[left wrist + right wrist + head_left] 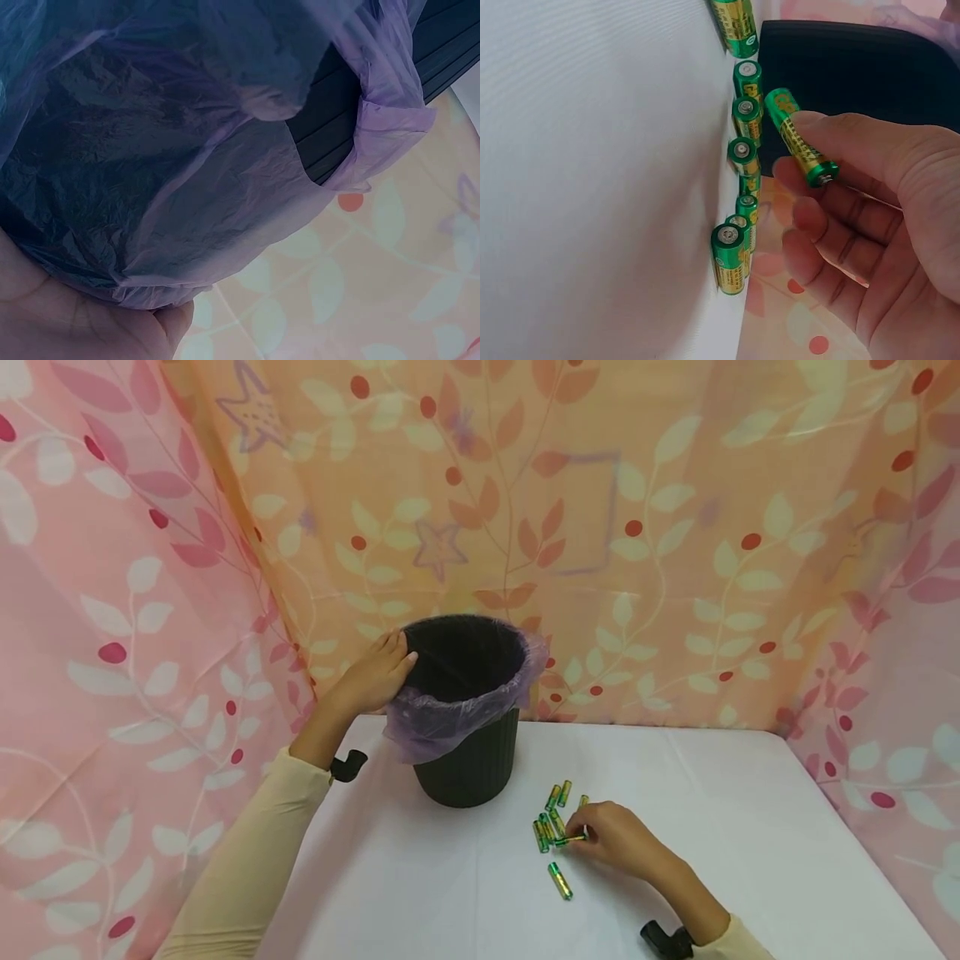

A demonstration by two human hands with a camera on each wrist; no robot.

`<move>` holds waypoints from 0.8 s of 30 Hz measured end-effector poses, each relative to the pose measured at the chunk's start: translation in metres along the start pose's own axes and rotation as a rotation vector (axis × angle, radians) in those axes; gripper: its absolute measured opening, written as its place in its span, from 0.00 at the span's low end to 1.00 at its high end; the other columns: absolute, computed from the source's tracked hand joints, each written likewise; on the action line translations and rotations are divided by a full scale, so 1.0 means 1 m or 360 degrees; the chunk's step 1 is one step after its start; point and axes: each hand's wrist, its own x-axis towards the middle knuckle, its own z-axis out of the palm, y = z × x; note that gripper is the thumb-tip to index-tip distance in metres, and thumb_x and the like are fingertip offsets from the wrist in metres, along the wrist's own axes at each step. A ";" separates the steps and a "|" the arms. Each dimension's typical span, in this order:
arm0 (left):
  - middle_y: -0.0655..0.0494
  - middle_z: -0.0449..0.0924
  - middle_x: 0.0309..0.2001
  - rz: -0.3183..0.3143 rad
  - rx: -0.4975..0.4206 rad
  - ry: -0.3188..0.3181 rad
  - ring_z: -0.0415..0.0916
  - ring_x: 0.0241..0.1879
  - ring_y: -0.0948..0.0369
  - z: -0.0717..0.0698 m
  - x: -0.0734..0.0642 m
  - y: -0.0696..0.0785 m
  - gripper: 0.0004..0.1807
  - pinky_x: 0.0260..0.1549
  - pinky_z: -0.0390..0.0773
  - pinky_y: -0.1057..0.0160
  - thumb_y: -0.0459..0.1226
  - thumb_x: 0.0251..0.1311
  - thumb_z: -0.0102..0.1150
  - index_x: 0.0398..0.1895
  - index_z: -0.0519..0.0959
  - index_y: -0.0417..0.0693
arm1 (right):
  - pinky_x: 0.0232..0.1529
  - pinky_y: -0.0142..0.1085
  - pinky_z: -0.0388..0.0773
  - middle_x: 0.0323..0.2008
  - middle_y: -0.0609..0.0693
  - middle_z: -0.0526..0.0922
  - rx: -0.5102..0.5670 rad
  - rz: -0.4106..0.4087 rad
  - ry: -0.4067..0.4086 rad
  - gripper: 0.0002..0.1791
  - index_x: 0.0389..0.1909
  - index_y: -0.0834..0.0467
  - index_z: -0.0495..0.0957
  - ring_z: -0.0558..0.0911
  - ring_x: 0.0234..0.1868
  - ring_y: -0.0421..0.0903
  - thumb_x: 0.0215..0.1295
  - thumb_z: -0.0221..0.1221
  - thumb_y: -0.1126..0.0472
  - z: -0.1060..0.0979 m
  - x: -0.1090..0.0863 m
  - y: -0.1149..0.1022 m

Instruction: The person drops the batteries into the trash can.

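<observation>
A black trash bin (pixel 467 777) lined with a purple plastic bag (pixel 435 722) stands upright at the back left of the table. My left hand (pixel 378 672) grips the bin's left rim through the liner; the left wrist view shows the palm (pixel 75 322) against the bag's edge. In the right wrist view, my right hand (pixel 885 202) pinches a green and gold battery (pixel 801 139) between thumb and index finger, just off the table. Several more batteries (pixel 541 836) lie loosely grouped beside that hand (pixel 618 839). One battery (pixel 559 881) lies apart, nearer the front.
White cloth covers the table (pixel 712 810). A floral curtain (pixel 675 610) hangs close behind the bin, with pink floral cloth (pixel 112 652) along the left side and more at the right. Each wrist wears a black camera mount (pixel 349 766).
</observation>
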 end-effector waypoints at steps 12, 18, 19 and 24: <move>0.34 0.35 0.80 0.0011 -0.0012 0.0011 0.29 0.80 0.44 -0.001 0.001 0.000 0.37 0.77 0.36 0.47 0.50 0.82 0.23 0.78 0.42 0.26 | 0.27 0.28 0.74 0.30 0.34 0.81 0.0146 -0.0029 0.0165 0.07 0.37 0.51 0.87 0.75 0.27 0.32 0.59 0.73 0.64 -0.008 0.002 0.002; 0.33 0.36 0.80 0.0028 0.0031 0.0008 0.30 0.80 0.44 -0.003 0.003 0.001 0.37 0.77 0.36 0.47 0.49 0.82 0.23 0.78 0.43 0.26 | 0.26 0.29 0.76 0.33 0.37 0.85 0.0241 -0.0048 0.0260 0.09 0.38 0.52 0.88 0.76 0.27 0.34 0.58 0.72 0.66 -0.015 0.004 0.002; 0.33 0.37 0.80 0.0031 0.0037 0.0009 0.30 0.80 0.43 -0.003 0.004 0.000 0.37 0.77 0.36 0.48 0.49 0.82 0.23 0.77 0.44 0.25 | 0.26 0.29 0.77 0.33 0.37 0.85 0.0270 -0.0059 0.0270 0.09 0.38 0.53 0.88 0.77 0.27 0.35 0.58 0.72 0.67 -0.016 0.004 0.002; 0.33 0.37 0.80 0.0020 0.0043 0.0001 0.31 0.80 0.43 0.000 0.003 -0.002 0.37 0.77 0.37 0.48 0.49 0.82 0.24 0.77 0.44 0.25 | 0.29 0.31 0.80 0.34 0.40 0.87 0.0389 -0.0100 0.0296 0.08 0.39 0.54 0.87 0.79 0.28 0.35 0.59 0.72 0.66 -0.024 0.008 0.003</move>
